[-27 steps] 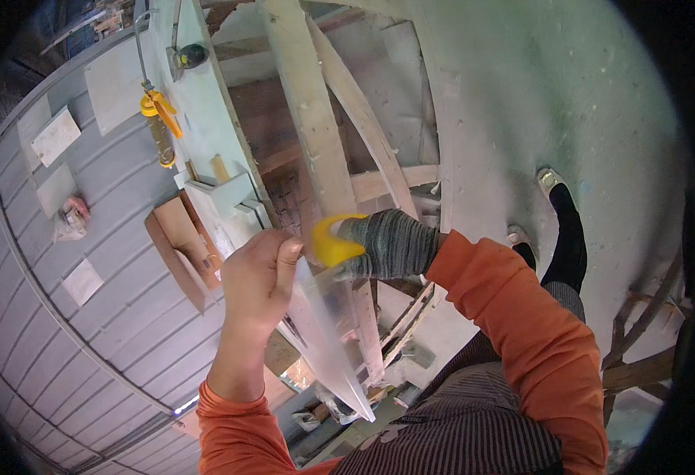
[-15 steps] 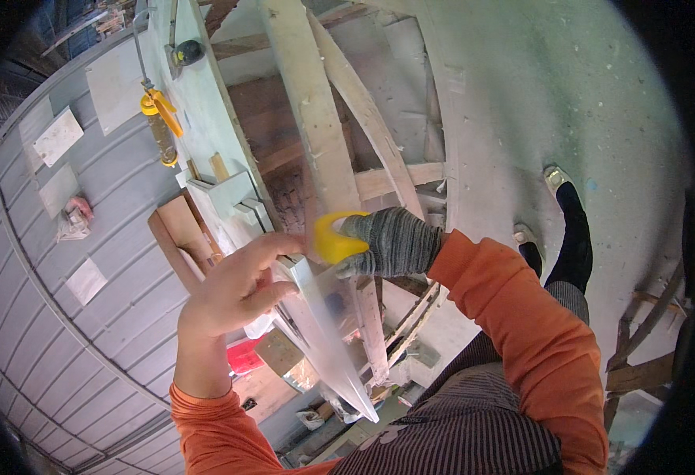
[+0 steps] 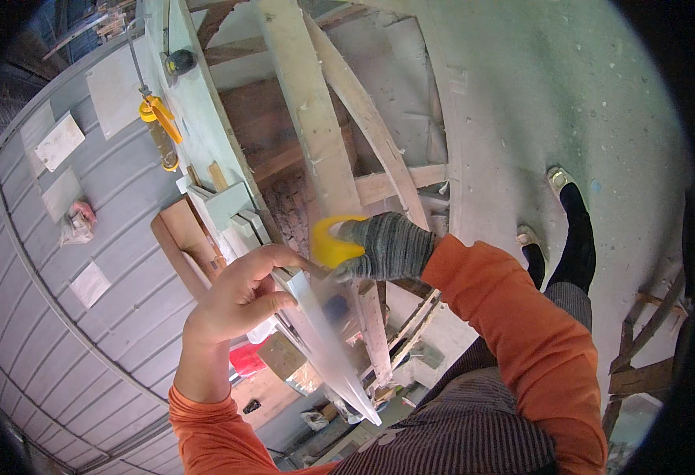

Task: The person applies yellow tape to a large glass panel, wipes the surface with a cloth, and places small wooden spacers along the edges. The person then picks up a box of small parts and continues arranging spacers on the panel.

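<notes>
My bare left hand [image 3: 236,297] is closed, thumb and fingers pinching the top end of a long white board [image 3: 327,348]. The board stands on edge and slants down toward my body. In my right hand [image 3: 387,249], which wears a grey knit glove, I grip a rounded yellow block [image 3: 333,241]. The block sits by the board's upper end, close to my left fingertips. Its working face is hidden, so I cannot tell whether it touches the board. A pale haze blurs the board's right face.
Wooden beams [image 3: 312,119] form a frame beyond my hands. A yellow caulking gun [image 3: 160,131] hangs at the left, near a green-white ledge [image 3: 193,95]. An open brown box [image 3: 183,241], a red item [image 3: 246,359] and white boards surround the left hand. A person's shoes [image 3: 559,180] show at right.
My right hand and the yellow block have shifted slightly down and left, nearer my left hand. The left hand keeps its hold on the board. The whole view has tilted a little.
</notes>
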The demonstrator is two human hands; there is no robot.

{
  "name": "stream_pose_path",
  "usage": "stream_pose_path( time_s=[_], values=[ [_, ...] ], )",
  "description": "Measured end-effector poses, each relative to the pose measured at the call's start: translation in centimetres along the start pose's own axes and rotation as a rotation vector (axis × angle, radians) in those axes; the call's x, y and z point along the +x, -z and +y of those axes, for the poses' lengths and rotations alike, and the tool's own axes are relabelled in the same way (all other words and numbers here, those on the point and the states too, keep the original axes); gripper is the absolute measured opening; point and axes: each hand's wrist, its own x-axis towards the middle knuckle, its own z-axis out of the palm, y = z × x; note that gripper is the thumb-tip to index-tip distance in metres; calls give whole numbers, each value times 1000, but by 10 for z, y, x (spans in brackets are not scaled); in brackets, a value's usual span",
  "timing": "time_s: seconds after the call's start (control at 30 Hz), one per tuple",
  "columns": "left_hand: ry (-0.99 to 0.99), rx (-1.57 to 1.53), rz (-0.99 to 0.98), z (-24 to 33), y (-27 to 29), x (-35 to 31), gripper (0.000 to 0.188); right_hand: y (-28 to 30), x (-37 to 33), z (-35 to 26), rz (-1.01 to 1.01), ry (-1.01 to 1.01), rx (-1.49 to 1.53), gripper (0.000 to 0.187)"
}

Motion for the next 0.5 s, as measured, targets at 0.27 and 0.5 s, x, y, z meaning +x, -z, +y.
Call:
stream_pose_path(
  time_s=[0.27,0.5],
  values=[
    [63,2,60,9,-8,0,42,-8,6,8,-20,3,45,79],
    [153,-47,95,16,-13,-2,38,-14,9,9,23,11,61,75]
  ],
)
